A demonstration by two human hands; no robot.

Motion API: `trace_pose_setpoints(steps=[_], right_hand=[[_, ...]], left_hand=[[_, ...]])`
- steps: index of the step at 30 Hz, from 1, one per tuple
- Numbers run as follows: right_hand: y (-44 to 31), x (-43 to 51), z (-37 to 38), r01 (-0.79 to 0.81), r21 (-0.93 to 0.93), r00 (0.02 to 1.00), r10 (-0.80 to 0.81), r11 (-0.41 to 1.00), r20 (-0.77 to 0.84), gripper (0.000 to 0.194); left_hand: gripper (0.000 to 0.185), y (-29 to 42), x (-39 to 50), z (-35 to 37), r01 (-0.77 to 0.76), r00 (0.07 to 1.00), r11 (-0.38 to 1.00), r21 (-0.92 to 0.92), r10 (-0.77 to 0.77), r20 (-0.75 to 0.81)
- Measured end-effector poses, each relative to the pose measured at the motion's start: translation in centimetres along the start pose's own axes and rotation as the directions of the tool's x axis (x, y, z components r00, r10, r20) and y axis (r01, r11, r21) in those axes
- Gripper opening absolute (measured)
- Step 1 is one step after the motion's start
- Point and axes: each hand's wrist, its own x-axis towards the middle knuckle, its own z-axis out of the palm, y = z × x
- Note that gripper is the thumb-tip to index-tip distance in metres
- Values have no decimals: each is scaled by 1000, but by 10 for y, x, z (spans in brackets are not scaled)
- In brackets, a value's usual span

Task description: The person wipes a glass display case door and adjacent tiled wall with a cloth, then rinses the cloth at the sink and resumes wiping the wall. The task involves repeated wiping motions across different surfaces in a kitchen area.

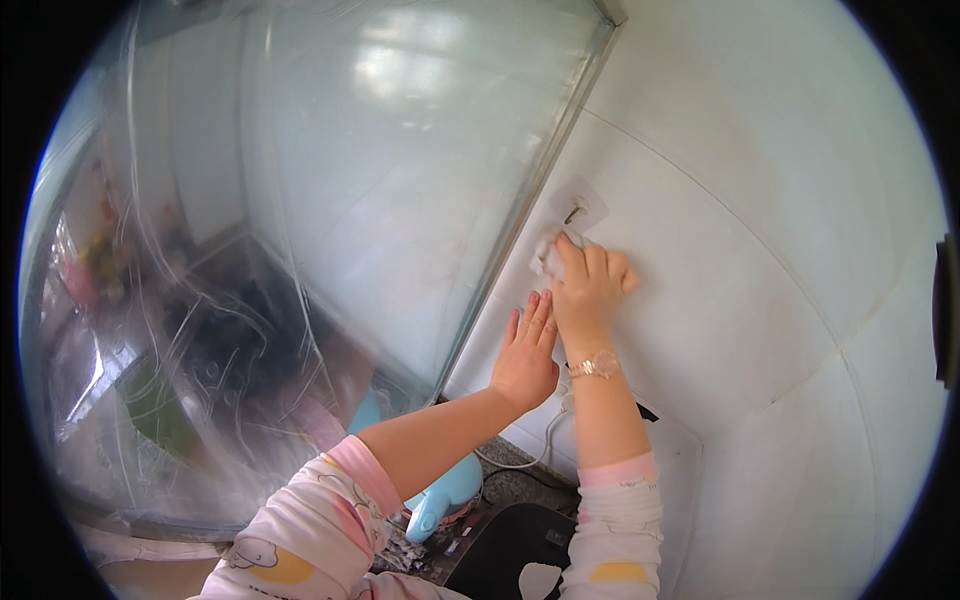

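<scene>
My right hand [589, 281] is pressed to the white tiled wall [712, 285], its fingers bunched on a crumpled white wipe or tissue [549, 255]. A clear adhesive patch with a small metal hook [577, 210] sits on the wall just above the fingers. A metal-link wristwatch [596, 365] is on my right wrist. Close by on the left, my left hand [529, 356] rests flat against the wall with fingers extended, holding nothing. Its fingertips lie near my right hand's heel.
A metal-edged glass panel [420, 187] meets the wall on the left, with wrinkled clear plastic film [217, 337] in front. Below stand a light-blue appliance with a handle [442, 495], a white cable [551, 439] and a black object [510, 547] on a speckled stone counter [514, 450].
</scene>
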Motion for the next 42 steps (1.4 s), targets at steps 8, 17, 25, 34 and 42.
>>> trace_pose_setpoints(steps=[8, 17, 25, 34, 42], right_hand=[[-6, 12, 7, -8, -16, 997, 10, 1000, 77, 40], [-8, 17, -1, 18, -3, 993, -17, 1000, 118, 32], [55, -8, -50, 69, 14, 961, -70, 998, 266, 30], [37, 88, -29, 73, 6, 989, -73, 997, 126, 26], [39, 86, -58, 116, -55, 983, -107, 992, 147, 16]], left_hand=[[82, 5, -1, 2, 13, 999, 1000, -4, -13, 40], [79, 1, 1, 15, -40, 995, 997, -65, 34, -89], [80, 5, 0, 10, -55, 998, 998, -23, 54, -18], [78, 3, -1, 13, -62, 998, 998, 24, 62, 8], [80, 13, -5, 10, -56, 995, 998, -4, 55, -79]])
